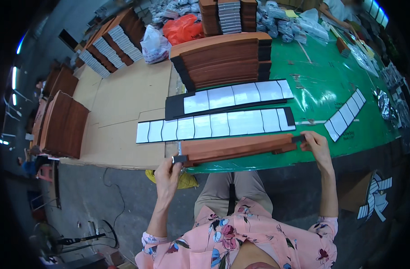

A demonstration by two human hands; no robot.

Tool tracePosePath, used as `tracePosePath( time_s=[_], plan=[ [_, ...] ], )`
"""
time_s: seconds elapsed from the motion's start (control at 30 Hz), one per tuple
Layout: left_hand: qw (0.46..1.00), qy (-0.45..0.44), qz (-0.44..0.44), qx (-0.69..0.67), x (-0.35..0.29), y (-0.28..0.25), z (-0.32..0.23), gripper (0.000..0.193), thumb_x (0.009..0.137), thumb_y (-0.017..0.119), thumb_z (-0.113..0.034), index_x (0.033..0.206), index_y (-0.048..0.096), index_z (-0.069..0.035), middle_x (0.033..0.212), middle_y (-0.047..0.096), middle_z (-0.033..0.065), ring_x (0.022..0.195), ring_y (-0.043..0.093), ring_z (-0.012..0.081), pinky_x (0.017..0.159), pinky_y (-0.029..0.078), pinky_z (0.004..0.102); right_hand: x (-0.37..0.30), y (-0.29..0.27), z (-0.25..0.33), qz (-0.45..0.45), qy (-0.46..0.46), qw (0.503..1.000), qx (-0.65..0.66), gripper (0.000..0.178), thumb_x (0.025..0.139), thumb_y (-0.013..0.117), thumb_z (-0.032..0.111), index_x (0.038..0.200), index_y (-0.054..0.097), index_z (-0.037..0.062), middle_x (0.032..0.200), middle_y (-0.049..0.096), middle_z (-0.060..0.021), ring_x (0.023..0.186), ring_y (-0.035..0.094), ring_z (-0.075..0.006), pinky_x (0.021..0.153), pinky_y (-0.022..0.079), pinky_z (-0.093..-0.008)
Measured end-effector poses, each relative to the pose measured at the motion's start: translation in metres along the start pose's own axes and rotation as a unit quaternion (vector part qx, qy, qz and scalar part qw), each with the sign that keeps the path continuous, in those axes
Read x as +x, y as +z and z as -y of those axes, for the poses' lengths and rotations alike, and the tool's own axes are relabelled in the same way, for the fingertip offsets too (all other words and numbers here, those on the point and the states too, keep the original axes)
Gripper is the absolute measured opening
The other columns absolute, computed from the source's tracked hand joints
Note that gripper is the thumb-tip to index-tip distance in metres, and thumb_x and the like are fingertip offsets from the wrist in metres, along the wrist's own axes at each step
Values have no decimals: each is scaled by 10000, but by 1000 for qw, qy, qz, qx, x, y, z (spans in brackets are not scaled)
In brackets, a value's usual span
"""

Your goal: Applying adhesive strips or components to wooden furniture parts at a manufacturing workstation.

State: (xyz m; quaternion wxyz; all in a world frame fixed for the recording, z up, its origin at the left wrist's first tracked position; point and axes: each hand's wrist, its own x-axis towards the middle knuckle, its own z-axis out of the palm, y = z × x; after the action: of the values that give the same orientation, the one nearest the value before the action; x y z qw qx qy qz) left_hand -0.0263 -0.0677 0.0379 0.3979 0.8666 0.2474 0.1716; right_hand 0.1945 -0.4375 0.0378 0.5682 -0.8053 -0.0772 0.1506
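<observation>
A long reddish-brown wood-look panel (240,148) lies along the table's near edge in front of me. At its left end, the fingers of my left hand (168,175) are closed on a small black pad (180,158) with a shiny edge. My right hand (318,151) pinches another small black pad (297,139) at the panel's right end. Just beyond the panel lies a black strip with white backing sections (216,124). Behind that, more such strips (236,97) overlap. Whether the pads are stuck to the panel, I cannot tell.
A tall stack of brown panels (223,62) stands behind the strips on the green table cover (321,85). A short white-backed strip (345,115) lies at the right. Cardboard (119,103) covers the left side, with more panels (63,125) at its edge. A co-worker's arm (337,15) shows far right.
</observation>
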Motion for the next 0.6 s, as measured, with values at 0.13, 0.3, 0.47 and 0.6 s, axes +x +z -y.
tracePosePath(
  time_s=[0.13, 0.3, 0.47, 0.6],
  plan=[
    [996, 32, 25, -80, 11, -28, -21, 401, 769, 515, 37, 1167, 564, 18, 1035, 603, 67, 742, 544, 119, 671, 456, 252, 3, -12, 33, -49, -66, 994, 69, 279, 932, 504, 208, 1052, 614, -18, 969, 610, -58, 819, 594, -107, 668, 500, -233],
    [984, 89, -70, -136, 126, -27, -50, 363, 863, 566, -89, 1208, 539, 19, 1104, 614, 104, 960, 577, 133, 854, 453, 272, 91, -1, 89, -107, -229, 968, -8, 303, 922, 523, 201, 1136, 574, -7, 1039, 611, -68, 933, 573, -123, 819, 458, -260],
    [973, 152, -96, -143, 261, -10, -65, 392, 863, 574, -102, 1238, 521, 1, 1028, 627, 78, 872, 556, 94, 773, 440, 229, 223, 11, 120, -163, -319, 925, -129, 335, 896, 539, 221, 1170, 580, 33, 1055, 647, -129, 971, 614, -178, 833, 455, -283],
    [986, 92, -59, -123, 326, 18, -54, 398, 856, 557, -74, 1251, 522, -34, 970, 621, 42, 828, 534, 83, 753, 428, 223, 290, 25, 120, -183, -285, 912, -233, 346, 880, 541, 265, 1142, 598, 47, 1017, 655, -154, 955, 634, -245, 824, 467, -317]
  ],
)
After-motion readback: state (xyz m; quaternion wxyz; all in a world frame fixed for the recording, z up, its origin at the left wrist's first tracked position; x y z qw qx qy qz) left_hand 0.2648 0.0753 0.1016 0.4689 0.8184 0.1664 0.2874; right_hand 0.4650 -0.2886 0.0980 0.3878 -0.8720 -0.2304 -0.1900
